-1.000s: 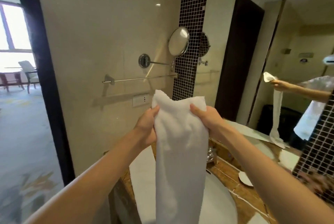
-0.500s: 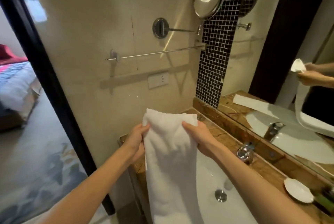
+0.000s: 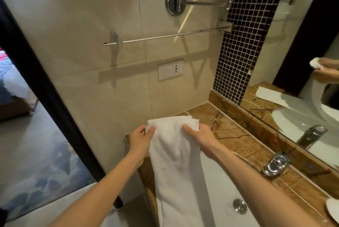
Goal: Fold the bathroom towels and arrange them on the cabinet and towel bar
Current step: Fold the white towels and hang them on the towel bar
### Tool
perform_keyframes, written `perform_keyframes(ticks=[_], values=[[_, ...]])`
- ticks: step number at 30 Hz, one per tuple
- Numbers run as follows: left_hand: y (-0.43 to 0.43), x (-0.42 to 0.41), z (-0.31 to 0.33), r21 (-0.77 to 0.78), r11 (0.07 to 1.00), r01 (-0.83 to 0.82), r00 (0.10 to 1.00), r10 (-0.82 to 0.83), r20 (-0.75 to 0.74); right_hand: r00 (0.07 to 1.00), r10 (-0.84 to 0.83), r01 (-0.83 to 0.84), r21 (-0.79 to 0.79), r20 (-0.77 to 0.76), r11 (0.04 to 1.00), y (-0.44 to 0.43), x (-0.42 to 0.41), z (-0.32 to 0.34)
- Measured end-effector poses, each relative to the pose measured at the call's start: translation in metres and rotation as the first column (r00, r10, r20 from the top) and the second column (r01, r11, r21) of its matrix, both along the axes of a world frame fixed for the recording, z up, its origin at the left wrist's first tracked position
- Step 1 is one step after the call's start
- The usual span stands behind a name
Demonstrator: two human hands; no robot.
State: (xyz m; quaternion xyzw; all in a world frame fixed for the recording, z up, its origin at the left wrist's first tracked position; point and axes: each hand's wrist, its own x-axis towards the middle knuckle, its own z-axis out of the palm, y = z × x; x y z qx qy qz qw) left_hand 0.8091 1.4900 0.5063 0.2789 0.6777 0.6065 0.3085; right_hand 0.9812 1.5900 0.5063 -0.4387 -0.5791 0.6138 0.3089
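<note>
A long white towel (image 3: 176, 162), folded into a narrow strip, hangs over the sink and the brown marble cabinet top (image 3: 236, 138). My left hand (image 3: 141, 140) pinches its top left corner. My right hand (image 3: 200, 135) pinches its top right corner. The towel's upper edge is low, just above the counter's far left corner. Its lower end runs out of view at the bottom. The chrome towel bar (image 3: 165, 37) is bare on the beige wall above.
A white sink basin (image 3: 225, 186) with a drain and a chrome tap (image 3: 275, 164) lies to the right. A mirror (image 3: 302, 98) backs the counter. A wall socket (image 3: 170, 70) sits under the bar. A dark door frame (image 3: 42, 87) stands on the left.
Both hands have lowered the towel from chest height toward the counter's left end, and my view has tilted down and moved closer to the wall.
</note>
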Motion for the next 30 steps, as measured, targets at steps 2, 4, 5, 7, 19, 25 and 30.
perform_keyframes(ticks=[2,4,5,7,19,25,30], values=[[0.016,-0.012,-0.013,-0.019,1.000,0.006,1.000,-0.006,0.007,1.000,-0.020,0.020,-0.007,0.005,1.000,0.009,-0.009,-0.006],[0.032,-0.023,-0.026,-0.031,0.999,0.011,1.000,-0.010,0.025,0.999,-0.041,0.041,-0.036,-0.007,0.999,0.019,-0.017,-0.013],[0.039,-0.028,-0.033,-0.040,0.999,0.013,0.999,-0.011,0.032,0.998,-0.054,0.053,-0.045,-0.014,0.998,0.024,-0.021,-0.018],[0.053,-0.038,-0.044,-0.055,0.998,0.011,0.999,-0.009,0.045,0.997,-0.074,0.072,-0.054,-0.018,0.996,0.034,-0.029,-0.027],[0.118,-0.089,-0.119,-0.247,0.908,0.338,0.845,-0.409,-0.344,0.949,-0.138,0.131,0.042,0.284,0.990,0.081,-0.064,-0.107],[0.150,-0.104,-0.145,-0.318,0.880,0.353,0.812,-0.457,-0.363,0.975,-0.164,0.162,0.026,0.147,0.986,0.105,-0.079,-0.125],[0.171,-0.106,-0.168,-0.323,0.883,0.341,0.844,-0.439,-0.310,0.984,-0.106,0.111,-0.024,0.145,0.994,0.121,-0.087,-0.143]])
